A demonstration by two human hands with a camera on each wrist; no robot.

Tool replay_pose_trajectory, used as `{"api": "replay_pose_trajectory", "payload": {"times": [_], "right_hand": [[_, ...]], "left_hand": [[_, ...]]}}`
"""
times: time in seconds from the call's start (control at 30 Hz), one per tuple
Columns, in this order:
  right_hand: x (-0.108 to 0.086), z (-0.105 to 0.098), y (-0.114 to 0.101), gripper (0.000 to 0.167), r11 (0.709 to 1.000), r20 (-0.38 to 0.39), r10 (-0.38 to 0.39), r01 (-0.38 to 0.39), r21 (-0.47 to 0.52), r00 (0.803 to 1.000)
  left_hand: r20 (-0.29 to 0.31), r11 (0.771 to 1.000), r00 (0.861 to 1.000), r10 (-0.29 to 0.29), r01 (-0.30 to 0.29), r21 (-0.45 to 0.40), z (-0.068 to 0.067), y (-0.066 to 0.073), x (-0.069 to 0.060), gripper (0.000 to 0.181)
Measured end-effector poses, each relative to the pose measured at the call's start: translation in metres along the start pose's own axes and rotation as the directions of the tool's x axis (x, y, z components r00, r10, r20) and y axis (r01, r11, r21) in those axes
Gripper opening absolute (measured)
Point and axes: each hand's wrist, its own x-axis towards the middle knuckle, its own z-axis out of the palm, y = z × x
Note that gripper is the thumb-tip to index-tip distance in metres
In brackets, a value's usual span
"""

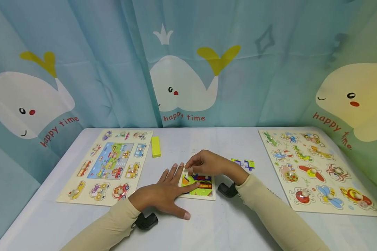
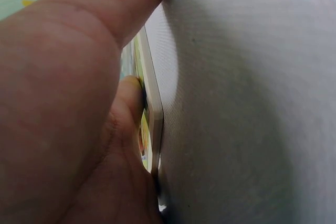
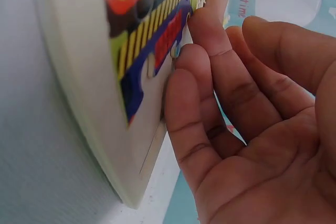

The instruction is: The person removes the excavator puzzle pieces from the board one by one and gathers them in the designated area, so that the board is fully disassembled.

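Note:
A small wooden jigsaw board (image 1: 194, 197) with brightly coloured pieces lies at the middle of the table. My left hand (image 1: 163, 195) is spread flat, its index finger across the coloured pieces and its palm beside the board. At the board's upper left, my right hand (image 1: 212, 163) has loosely bent fingers. In the right wrist view the fingers (image 3: 184, 98) touch the board's edge while the thumb (image 3: 273, 35) stays off the board; no piece shows between them. Bare backing (image 3: 149, 90) shows there beside a blue, yellow-striped piece. Loose jigsaw pieces (image 1: 249, 164) lie right of my right wrist.
A vehicle peg puzzle (image 1: 91, 148) lies at the left, an insect peg puzzle (image 1: 289, 188) at the right. A yellow block (image 1: 156, 146) sits beside the vehicle puzzle. A whale-print curtain (image 1: 119, 87) hangs behind the table (image 1: 204, 223).

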Motion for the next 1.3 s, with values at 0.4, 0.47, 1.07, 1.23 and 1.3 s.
{"api": "replay_pose_trajectory", "payload": {"times": [0.4,0.47,1.07,1.23,1.3], "right_hand": [[0.000,0.003,0.000,0.025,0.999,0.008,-0.025,0.025,0.035,1.000],[0.001,0.004,0.001,0.026,0.998,0.012,-0.043,0.043,0.052,0.999],[0.003,0.013,-0.003,0.024,0.996,0.007,-0.070,0.069,0.055,0.998],[0.003,0.013,-0.003,0.024,0.993,-0.012,-0.072,0.073,0.090,0.997],[0.002,0.012,-0.003,0.024,0.993,-0.020,-0.062,0.063,0.101,0.998]], "left_hand": [[0.001,1.000,1.000,0.008,-0.008,-0.006,0.001,-0.002,0.000,0.088],[0.003,1.000,1.000,0.005,-0.005,-0.010,0.001,-0.002,0.000,0.088],[0.012,1.000,1.000,0.003,-0.003,-0.022,0.001,-0.002,-0.001,0.086],[0.009,1.000,1.000,0.007,-0.007,-0.019,0.002,-0.002,-0.001,0.087],[0.007,1.000,1.000,0.009,-0.009,-0.017,0.002,-0.002,-0.001,0.087]]}}
